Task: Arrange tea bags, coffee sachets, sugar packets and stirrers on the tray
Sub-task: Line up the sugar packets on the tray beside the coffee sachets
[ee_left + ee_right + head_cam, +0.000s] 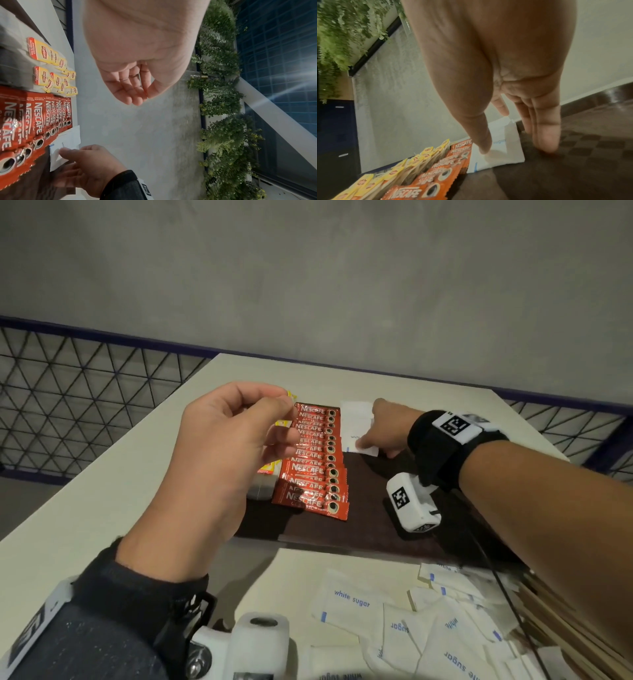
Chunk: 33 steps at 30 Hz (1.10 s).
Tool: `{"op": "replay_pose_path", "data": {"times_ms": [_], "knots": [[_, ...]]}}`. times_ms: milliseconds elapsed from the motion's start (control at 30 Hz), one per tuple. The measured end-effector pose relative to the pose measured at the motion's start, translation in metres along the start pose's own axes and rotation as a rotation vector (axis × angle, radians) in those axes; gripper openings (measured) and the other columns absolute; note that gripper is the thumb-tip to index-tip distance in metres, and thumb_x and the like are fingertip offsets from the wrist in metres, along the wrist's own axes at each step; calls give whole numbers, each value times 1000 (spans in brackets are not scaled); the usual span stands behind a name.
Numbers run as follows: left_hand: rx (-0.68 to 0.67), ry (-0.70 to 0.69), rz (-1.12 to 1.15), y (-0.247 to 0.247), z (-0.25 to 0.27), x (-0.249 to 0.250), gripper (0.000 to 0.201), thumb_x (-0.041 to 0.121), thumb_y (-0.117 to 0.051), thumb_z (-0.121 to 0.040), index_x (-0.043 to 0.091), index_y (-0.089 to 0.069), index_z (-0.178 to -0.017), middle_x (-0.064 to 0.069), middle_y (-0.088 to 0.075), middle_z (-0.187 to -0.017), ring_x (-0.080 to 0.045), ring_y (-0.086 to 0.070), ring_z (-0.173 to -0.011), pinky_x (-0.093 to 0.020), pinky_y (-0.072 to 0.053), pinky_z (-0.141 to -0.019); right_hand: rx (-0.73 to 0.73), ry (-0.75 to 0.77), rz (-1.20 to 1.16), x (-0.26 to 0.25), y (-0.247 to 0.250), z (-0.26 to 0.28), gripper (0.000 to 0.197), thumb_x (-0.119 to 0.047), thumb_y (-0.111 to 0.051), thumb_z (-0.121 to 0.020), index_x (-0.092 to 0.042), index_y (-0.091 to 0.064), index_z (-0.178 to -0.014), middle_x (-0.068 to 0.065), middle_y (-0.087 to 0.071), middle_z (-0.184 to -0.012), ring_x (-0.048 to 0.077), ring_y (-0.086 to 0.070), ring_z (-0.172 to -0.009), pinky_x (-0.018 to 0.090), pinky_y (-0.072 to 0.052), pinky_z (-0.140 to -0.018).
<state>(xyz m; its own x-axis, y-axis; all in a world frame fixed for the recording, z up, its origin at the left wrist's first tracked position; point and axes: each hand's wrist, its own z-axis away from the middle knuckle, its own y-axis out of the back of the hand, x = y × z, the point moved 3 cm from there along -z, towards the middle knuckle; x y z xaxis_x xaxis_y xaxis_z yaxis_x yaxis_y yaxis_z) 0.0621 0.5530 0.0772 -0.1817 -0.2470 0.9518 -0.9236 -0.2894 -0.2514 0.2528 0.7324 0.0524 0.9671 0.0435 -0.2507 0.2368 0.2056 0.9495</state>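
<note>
A dark brown tray (363, 518) lies on the white table (120, 474). On it, a row of overlapping red Nescafe sachets (315, 463) runs front to back, with yellow Lipton tea bags (51, 70) to its left, mostly hidden behind my left hand in the head view. White sugar packets (356, 419) lie at the tray's far end. My right hand (373, 436) presses its thumb (484, 148) on the nearest sugar packet (501, 155), while its other fingers (546, 142) are straight and touch the tray (573, 169). My left hand (284, 419) hovers above the sachets, loosely curled, holding nothing.
A heap of loose white sugar packets (394, 621) lies on the table in front of the tray, with wooden stirrers (565, 628) to its right. A wire mesh fence (85, 392) runs behind the table's far and left edges. The tray's right half is bare.
</note>
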Motion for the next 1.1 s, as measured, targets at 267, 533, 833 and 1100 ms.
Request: {"op": "replay_pose_path", "data": {"times_ms": [267, 533, 833, 1100], "knots": [[6, -18, 5, 5, 0, 12, 12, 8, -68, -92, 17, -68, -83, 0, -71, -76, -16, -65, -62, -28, -53, -61, -53, 412, 134, -30, 33, 120, 26, -49, -71, -87, -26, -69, -99, 1, -74, -82, 23, -69, -67, 37, -58, -66], [69, -44, 27, 20, 2, 18, 6, 8, -65, -89, 14, -63, -88, 4, -68, -72, -14, -65, -64, -27, -52, -62, -444, 554, 476, -34, -35, 247, 89, -97, -56, -57, -40, -44, -126, -18, -48, -108, 7, -56, -97, 33, -54, -84], [57, -72, -11, 16, 5, 18, 8, 8, -65, -90, 13, -66, -83, 1, -68, -79, -12, -67, -66, -26, -54, -64, -253, 664, 397, -23, -62, 266, 56, -64, -66, -84, -39, -45, -129, -9, -44, -117, 12, -48, -106, 35, -49, -89], [34, -53, 4, 14, 5, 18, 3, 11, -66, -92, 13, -68, -94, 0, -71, -82, -13, -67, -65, -26, -53, -61, -169, 593, 4, -27, -58, 249, 27, -22, -81, -84, -32, -58, -96, -11, -68, -88, 5, -64, -82, 37, -55, -76]]}}
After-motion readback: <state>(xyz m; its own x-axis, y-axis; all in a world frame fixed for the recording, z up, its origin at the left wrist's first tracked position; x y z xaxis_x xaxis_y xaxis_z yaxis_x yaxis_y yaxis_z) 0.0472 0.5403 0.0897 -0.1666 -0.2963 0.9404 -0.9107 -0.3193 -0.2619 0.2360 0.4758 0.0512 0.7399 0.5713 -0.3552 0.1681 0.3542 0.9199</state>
